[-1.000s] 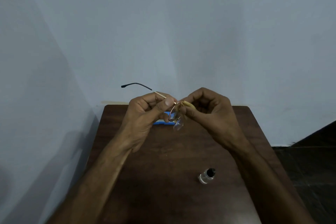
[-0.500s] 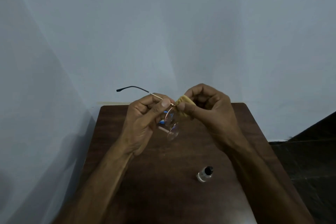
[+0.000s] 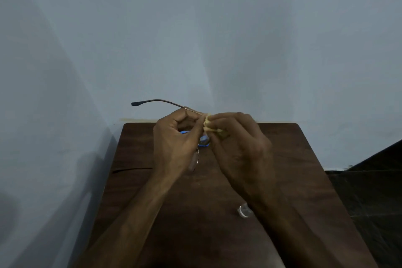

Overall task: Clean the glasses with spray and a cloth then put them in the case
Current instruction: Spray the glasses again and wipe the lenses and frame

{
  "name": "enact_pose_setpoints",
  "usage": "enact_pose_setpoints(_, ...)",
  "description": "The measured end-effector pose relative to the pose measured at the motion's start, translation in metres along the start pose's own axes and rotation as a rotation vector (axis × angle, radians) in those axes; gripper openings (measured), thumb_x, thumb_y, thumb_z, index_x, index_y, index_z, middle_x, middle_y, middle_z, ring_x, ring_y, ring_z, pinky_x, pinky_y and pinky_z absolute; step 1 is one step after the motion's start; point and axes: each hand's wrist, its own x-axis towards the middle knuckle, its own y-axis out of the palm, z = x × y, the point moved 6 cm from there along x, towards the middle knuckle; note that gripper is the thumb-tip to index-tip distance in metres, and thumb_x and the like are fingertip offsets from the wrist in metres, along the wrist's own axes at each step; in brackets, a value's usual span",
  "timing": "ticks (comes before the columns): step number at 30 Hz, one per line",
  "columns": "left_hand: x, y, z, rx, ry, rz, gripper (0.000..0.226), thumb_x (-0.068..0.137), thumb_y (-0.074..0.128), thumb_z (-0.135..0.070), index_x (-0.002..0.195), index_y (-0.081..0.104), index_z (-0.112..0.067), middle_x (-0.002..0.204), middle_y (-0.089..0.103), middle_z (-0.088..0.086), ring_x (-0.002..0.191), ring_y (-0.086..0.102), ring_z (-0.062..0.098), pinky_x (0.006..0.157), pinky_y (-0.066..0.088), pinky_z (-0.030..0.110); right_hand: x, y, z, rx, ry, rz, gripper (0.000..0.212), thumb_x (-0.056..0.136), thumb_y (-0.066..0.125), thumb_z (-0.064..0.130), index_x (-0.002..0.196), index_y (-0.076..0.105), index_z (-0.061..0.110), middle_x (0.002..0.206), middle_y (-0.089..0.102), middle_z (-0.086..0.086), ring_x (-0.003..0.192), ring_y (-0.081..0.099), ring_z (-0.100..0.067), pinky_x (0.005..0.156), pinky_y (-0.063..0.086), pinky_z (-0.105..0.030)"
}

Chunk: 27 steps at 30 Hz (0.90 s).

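Left hand (image 3: 174,143): fingers gripped the glasses (image 3: 161,100).
Right hand (image 3: 241,150): fingers pinched the cloth (image 3: 207,123).
Spray bottle (image 3: 244,211): sat on the table (image 3: 293,169).

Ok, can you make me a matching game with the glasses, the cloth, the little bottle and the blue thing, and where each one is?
Things:
1. glasses
2. yellow cloth
3. spray bottle
4. blue thing

Places:
A. pinched in the right hand
B. on the table, beside the right forearm
C. held up in the left hand
D. on the table behind both hands, mostly hidden

Pairs: 1-C, 2-A, 3-B, 4-D
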Motion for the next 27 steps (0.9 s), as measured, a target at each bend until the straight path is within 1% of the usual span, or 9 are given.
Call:
enact_pose_setpoints(2, -0.001, -0.001, 0.002, 0.007, -0.011, -0.043, 0.007, 0.093, 0.081, -0.018, 0.086, 0.081, -0.015, 0.080, 0.079, -0.005, 0.079, 0.077, 0.017, 0.077, 0.064, 0.043, -0.006, 0.003, 0.003, -0.048, -0.035, 0.009, 0.007, 0.092, 0.080, 0.005, 0.098, 0.077, 0.006, 0.108, 0.073, -0.003, 0.097, 0.070, -0.023, 0.083, 0.057, -0.037)
enact_pose_setpoints(4, -0.004, -0.003, 0.002, 0.021, -0.012, -0.085, 0.007, 0.092, 0.082, -0.017, 0.086, 0.081, -0.014, 0.080, 0.080, -0.006, 0.079, 0.077, 0.015, 0.077, 0.064, 0.041, -0.007, 0.007, 0.006, -0.066, -0.020, 0.017, 0.006, 0.091, 0.080, 0.006, 0.096, 0.076, 0.007, 0.105, 0.072, -0.003, 0.094, 0.069, -0.023, 0.079, 0.057, -0.039)
enact_pose_setpoints(9, -0.009, -0.004, -0.003, 0.081, 0.066, -0.166, 0.008, 0.093, 0.079, -0.018, 0.091, 0.082, -0.012, 0.083, 0.079, -0.007, 0.082, 0.077, 0.013, 0.079, 0.064, 0.037, 0.013, 0.009, -0.009, -0.052, 0.171, -0.061, 0.009, 0.088, 0.080, 0.010, 0.092, 0.073, 0.014, 0.095, 0.067, 0.005, 0.083, 0.064, -0.009, 0.071, 0.055, -0.033)
enact_pose_setpoints(12, -0.010, -0.007, -0.008, 0.065, 0.071, -0.256, 0.012, 0.093, 0.081, -0.020, 0.086, 0.081, -0.010, 0.079, 0.078, -0.005, 0.078, 0.076, 0.012, 0.076, 0.062, 0.031, 0.001, 0.016, -0.005, -0.007, 0.206, -0.047, 0.012, 0.088, 0.081, 0.013, 0.092, 0.070, 0.012, 0.095, 0.065, 0.004, 0.081, 0.063, -0.009, 0.068, 0.056, -0.030)
enact_pose_setpoints(16, -0.010, -0.012, -0.008, 0.068, 0.095, -0.320, 0.016, 0.094, 0.080, -0.022, 0.087, 0.080, -0.008, 0.081, 0.079, -0.002, 0.080, 0.077, 0.015, 0.078, 0.061, 0.033, -0.008, 0.023, -0.002, 0.024, 0.249, -0.077, 0.017, 0.088, 0.081, 0.013, 0.089, 0.064, 0.010, 0.091, 0.062, 0.002, 0.079, 0.062, -0.011, 0.066, 0.056, -0.031)
enact_pose_setpoints(19, -0.013, -0.009, -0.010, 0.030, 0.105, -0.304, 0.015, 0.095, 0.078, -0.019, 0.090, 0.080, -0.006, 0.083, 0.079, -0.001, 0.082, 0.077, 0.016, 0.080, 0.061, 0.030, 0.008, 0.021, -0.003, 0.029, 0.241, -0.141, 0.014, 0.091, 0.080, 0.017, 0.093, 0.067, 0.009, 0.091, 0.065, 0.001, 0.080, 0.062, -0.009, 0.069, 0.055, -0.024)
enact_pose_setpoints(23, -0.015, -0.008, -0.004, -0.045, 0.023, -0.369, 0.016, 0.095, 0.078, -0.020, 0.088, 0.079, -0.006, 0.082, 0.079, -0.001, 0.082, 0.077, 0.018, 0.079, 0.061, 0.031, 0.000, 0.030, 0.002, 0.001, 0.219, -0.152, 0.018, 0.087, 0.084, 0.007, 0.096, 0.069, 0.007, 0.095, 0.065, 0.000, 0.082, 0.060, -0.006, 0.071, 0.051, -0.015)
enact_pose_setpoints(25, -0.017, -0.007, 0.004, -0.117, -0.057, -0.395, 0.017, 0.096, 0.078, -0.020, 0.087, 0.078, -0.006, 0.081, 0.079, 0.002, 0.081, 0.078, 0.020, 0.078, 0.062, 0.034, -0.014, 0.037, 0.002, 0.013, 0.241, -0.153, 0.021, 0.083, 0.086, 0.003, 0.093, 0.067, 0.008, 0.094, 0.063, 0.002, 0.081, 0.060, -0.009, 0.070, 0.054, -0.022)
enact_pose_setpoints(27, -0.019, -0.009, 0.011, -0.160, -0.114, -0.437, 0.018, 0.096, 0.078, -0.020, 0.085, 0.078, -0.006, 0.080, 0.079, 0.003, 0.081, 0.077, 0.022, 0.077, 0.062, 0.037, -0.020, 0.043, 0.000, 0.023, 0.270, -0.144, 0.022, 0.084, 0.086, 0.005, 0.090, 0.065, 0.009, 0.092, 0.063, 0.003, 0.079, 0.061, -0.011, 0.067, 0.054, -0.029)
